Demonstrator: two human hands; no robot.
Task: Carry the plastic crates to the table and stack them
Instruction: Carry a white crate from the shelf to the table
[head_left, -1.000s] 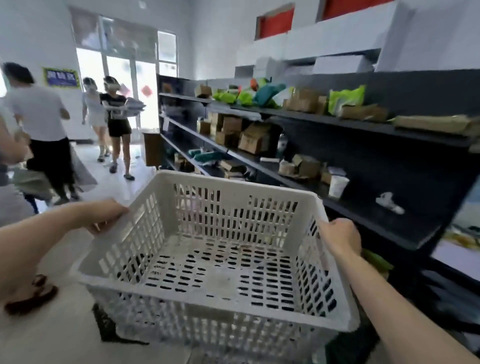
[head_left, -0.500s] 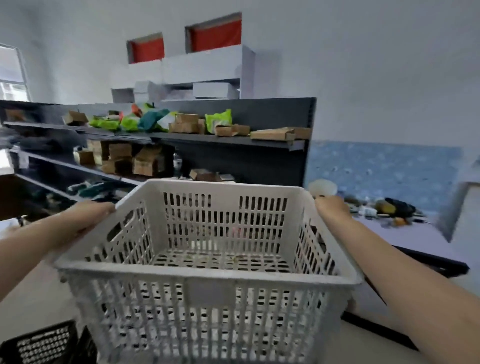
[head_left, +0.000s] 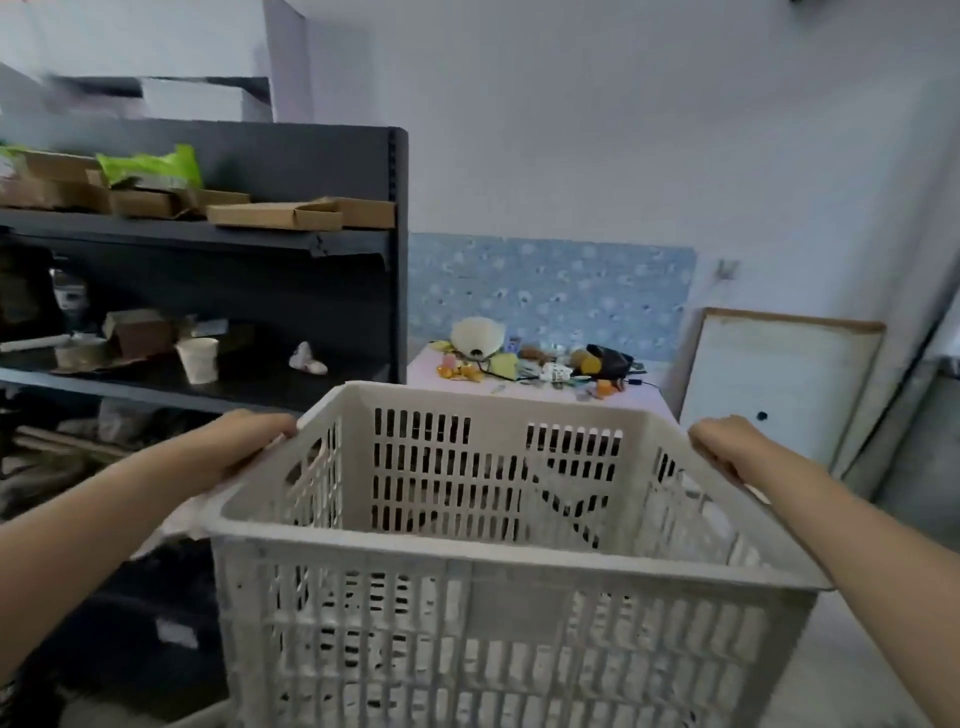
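Observation:
I hold a white slotted plastic crate in front of me, lifted off the floor and empty inside. My left hand grips the crate's left rim. On the opposite rim my right hand is closed around the edge. Beyond the crate's far wall stands a table with a pale pink top against the wall, with several small items scattered on it.
A dark metal shelf unit with cardboard boxes and a paper cup fills the left side. A white board leans on the wall right of the table. Blue patterned paper covers the wall behind the table.
The view has swung right along the shelves: the doorway and people are gone, and the table now lies straight ahead and closer. Both hands keep their grip on the crate.

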